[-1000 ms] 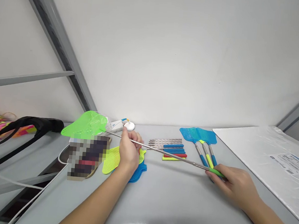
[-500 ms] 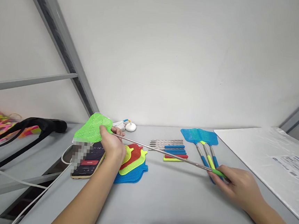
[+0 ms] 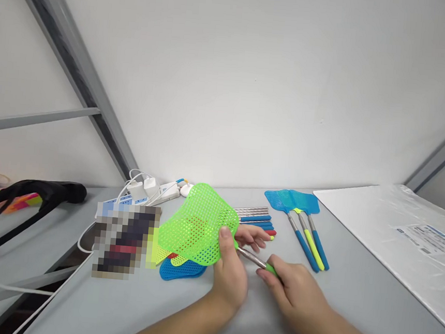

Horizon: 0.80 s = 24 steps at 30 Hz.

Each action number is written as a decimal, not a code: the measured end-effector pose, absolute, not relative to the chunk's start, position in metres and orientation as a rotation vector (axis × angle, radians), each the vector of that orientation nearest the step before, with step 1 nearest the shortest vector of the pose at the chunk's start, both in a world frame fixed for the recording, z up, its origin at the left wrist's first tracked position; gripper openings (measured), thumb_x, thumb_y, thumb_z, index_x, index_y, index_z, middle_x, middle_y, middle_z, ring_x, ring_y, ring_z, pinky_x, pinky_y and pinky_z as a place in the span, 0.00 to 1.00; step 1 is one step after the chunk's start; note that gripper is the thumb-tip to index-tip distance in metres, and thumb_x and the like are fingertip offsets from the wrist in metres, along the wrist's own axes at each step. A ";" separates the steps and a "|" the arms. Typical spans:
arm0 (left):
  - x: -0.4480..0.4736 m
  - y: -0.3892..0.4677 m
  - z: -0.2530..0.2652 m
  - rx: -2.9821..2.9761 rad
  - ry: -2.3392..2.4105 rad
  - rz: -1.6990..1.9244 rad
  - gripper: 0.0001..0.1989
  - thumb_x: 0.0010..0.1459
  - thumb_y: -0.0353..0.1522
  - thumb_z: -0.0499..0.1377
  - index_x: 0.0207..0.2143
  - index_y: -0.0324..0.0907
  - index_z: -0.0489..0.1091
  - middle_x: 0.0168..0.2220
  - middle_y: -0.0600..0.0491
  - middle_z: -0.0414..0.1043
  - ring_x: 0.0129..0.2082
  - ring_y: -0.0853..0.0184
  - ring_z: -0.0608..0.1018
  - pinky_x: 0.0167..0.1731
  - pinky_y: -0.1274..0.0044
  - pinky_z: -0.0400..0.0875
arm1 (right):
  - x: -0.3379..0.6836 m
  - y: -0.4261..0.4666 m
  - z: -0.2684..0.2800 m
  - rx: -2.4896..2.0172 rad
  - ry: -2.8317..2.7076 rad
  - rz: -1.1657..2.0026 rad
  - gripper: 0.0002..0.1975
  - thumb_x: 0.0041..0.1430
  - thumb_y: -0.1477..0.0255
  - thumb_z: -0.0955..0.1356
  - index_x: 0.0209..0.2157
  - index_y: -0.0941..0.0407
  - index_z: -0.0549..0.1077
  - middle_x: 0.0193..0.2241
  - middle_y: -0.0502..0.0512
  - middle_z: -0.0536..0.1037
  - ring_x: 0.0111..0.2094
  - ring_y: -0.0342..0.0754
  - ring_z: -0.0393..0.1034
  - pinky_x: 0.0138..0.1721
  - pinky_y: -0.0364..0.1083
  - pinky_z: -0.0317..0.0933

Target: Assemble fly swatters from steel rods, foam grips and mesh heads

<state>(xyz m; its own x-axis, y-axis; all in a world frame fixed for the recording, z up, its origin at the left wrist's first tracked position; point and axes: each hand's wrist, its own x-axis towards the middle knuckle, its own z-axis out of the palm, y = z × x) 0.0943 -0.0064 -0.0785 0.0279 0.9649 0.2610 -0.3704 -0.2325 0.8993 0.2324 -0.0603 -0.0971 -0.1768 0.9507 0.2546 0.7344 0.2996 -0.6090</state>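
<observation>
The green fly swatter (image 3: 202,217) is up above the table (image 3: 382,305), held in both hands. The left hand (image 3: 232,279) holds it by the neck, thumb on the near side, with its other fingers sticking out past it. The right hand (image 3: 295,290) pinches the green handle (image 3: 271,269) at the end of the short metal rod (image 3: 252,257). The flat part seems to hang over the loose swatter heads (image 3: 182,271), so if it dips, it could knock their pile crooked. If the right hand squeezes too softly, the handle could slip. If the hands push unevenly, the soft neck might bend. The left fingers are near the loose sticks (image 3: 253,212), and a bump could roll them.
</observation>
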 end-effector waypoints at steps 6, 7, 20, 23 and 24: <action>0.081 0.010 -0.084 1.296 0.845 1.412 0.33 0.67 0.51 0.36 0.20 0.44 0.66 0.28 0.49 0.75 0.30 0.62 0.74 0.41 0.70 0.66 | 0.219 -0.052 -0.078 -1.176 -1.277 1.997 0.26 0.64 0.46 0.56 0.25 0.52 0.61 0.12 0.39 0.49 0.13 0.39 0.39 0.16 0.41 0.39; 0.079 0.013 -0.086 1.295 0.850 1.396 0.34 0.67 0.51 0.36 0.19 0.44 0.66 0.26 0.49 0.74 0.29 0.63 0.73 0.40 0.70 0.66 | 0.221 -0.050 -0.078 -1.106 -1.161 2.169 0.26 0.64 0.45 0.55 0.26 0.52 0.60 0.12 0.38 0.47 0.13 0.39 0.35 0.15 0.40 0.38; 0.082 0.015 -0.088 1.261 0.824 1.373 0.30 0.67 0.51 0.39 0.22 0.43 0.64 0.24 0.51 0.71 0.23 0.66 0.68 0.30 0.74 0.65 | 0.217 -0.049 -0.083 -1.192 -1.514 1.690 0.24 0.66 0.49 0.55 0.27 0.53 0.61 0.15 0.41 0.52 0.15 0.40 0.44 0.19 0.41 0.43; 0.082 0.013 -0.087 1.248 0.809 1.341 0.29 0.67 0.50 0.39 0.22 0.43 0.64 0.24 0.51 0.72 0.23 0.66 0.68 0.29 0.74 0.65 | 0.222 -0.053 -0.081 -0.993 -1.186 2.108 0.24 0.65 0.47 0.57 0.28 0.53 0.61 0.12 0.37 0.47 0.13 0.38 0.35 0.14 0.39 0.38; 0.082 0.013 -0.088 1.268 0.801 1.317 0.30 0.67 0.50 0.38 0.23 0.43 0.65 0.25 0.51 0.72 0.23 0.66 0.68 0.30 0.74 0.65 | 0.224 -0.055 -0.080 -0.999 -1.168 2.090 0.23 0.65 0.48 0.57 0.29 0.53 0.62 0.12 0.37 0.48 0.13 0.37 0.36 0.14 0.39 0.38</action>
<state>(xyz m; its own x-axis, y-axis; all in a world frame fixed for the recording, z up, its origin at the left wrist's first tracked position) 0.0820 0.0130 -0.0875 0.1574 0.9612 0.2264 -0.2413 -0.1849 0.9527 0.2237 -0.0548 -0.0796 -0.5792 0.7406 -0.3406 -0.0980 -0.4781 -0.8728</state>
